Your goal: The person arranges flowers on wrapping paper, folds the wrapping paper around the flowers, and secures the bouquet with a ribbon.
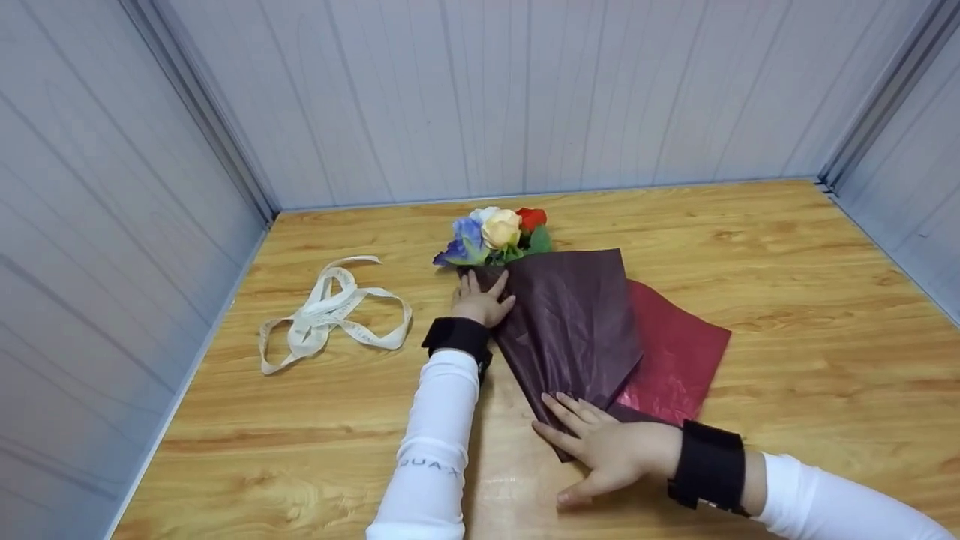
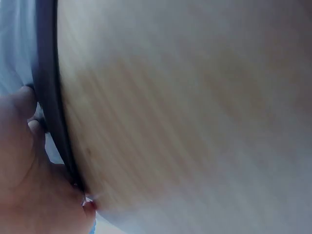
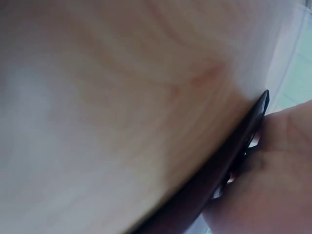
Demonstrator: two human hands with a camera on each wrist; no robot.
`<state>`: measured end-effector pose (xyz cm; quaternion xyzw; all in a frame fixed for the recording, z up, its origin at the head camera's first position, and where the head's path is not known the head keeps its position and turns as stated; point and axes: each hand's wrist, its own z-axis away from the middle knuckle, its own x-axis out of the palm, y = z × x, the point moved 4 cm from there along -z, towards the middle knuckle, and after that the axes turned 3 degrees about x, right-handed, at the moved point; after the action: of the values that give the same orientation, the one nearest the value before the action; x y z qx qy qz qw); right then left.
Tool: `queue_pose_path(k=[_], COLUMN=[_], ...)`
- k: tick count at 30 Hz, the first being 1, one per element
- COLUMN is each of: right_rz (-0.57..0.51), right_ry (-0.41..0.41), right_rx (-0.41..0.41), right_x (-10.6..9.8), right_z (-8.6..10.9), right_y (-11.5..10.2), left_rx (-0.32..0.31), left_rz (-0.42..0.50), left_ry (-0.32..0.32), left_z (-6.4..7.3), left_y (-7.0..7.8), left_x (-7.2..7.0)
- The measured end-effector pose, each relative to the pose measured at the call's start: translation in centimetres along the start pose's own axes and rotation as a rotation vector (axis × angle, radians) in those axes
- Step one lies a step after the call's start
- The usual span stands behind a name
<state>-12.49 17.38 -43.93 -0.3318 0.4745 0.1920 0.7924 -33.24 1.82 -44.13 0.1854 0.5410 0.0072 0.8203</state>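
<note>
A bouquet of artificial flowers [image 1: 501,229], blue, white, cream and red with green leaves, pokes out of the top of dark maroon wrapping paper [image 1: 581,315]. The paper is folded over the stems, which are hidden. My left hand [image 1: 480,304] lies with fingers spread on the paper's upper left edge, just below the blooms. Near the narrow lower end, my right hand [image 1: 611,446] rests with extended fingers on the gathered, creased paper, its thumb held apart. On the right, a red side of the wrapping [image 1: 679,349] spreads out from under the maroon fold.
A loosely looped white ribbon [image 1: 319,319] with faint printing lies on the left of the wooden table [image 1: 810,315]. Pale panelled walls [image 1: 495,97] stand along the back and both sides. Both wrist views show mostly blurred wood grain.
</note>
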Motion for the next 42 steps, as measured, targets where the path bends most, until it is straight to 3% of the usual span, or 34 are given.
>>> queue_pose_path(k=[11, 14, 17, 22, 26, 29, 32, 38, 42], right_rz=[-0.046, -0.043, -0.014, 0.074, 0.126, 0.098, 0.049, 0.019, 0.016], right_ry=[-0.036, -0.056, -0.056, -0.001, 0.04, 0.033, 0.022, 0.024, 0.038], right_rx=[0.003, 0.031, 0.057, 0.058, 0.049, 0.065, 0.081, 0.081, 0.057], right_x=[0.1, 0.0, 0.0, -0.1, -0.3, -0.3, -0.3, 0.0, 0.0], right_z=[0.0, -0.1, -0.3, -0.5, -0.7, -0.7, -0.7, -0.5, -0.6], right_y=[0.1, 0.3, 0.4, 0.5, 0.9, 1.1, 1.2, 0.8, 0.6], left_rx=[-0.163, -0.159, -0.063, 0.194, 0.407, 0.495, 0.474, 0.376, 0.287], left_rz=[-0.048, -0.083, -0.16, -0.283, -0.398, -0.424, -0.414, -0.42, -0.327], left_ry=[0.086, 0.102, 0.102, 0.076, -0.008, -0.072, -0.093, -0.058, -0.045], left_z=[0.6, 0.9, 1.0, 1.7, 2.8, 3.4, 3.0, 1.3, 0.8], left_y=[-0.7, 0.0, 1.3, 4.1, 6.2, 7.2, 7.3, 6.9, 6.4], left_x=[0.0, 0.1, 0.6, 2.0, 3.8, 4.6, 4.6, 4.0, 3.0])
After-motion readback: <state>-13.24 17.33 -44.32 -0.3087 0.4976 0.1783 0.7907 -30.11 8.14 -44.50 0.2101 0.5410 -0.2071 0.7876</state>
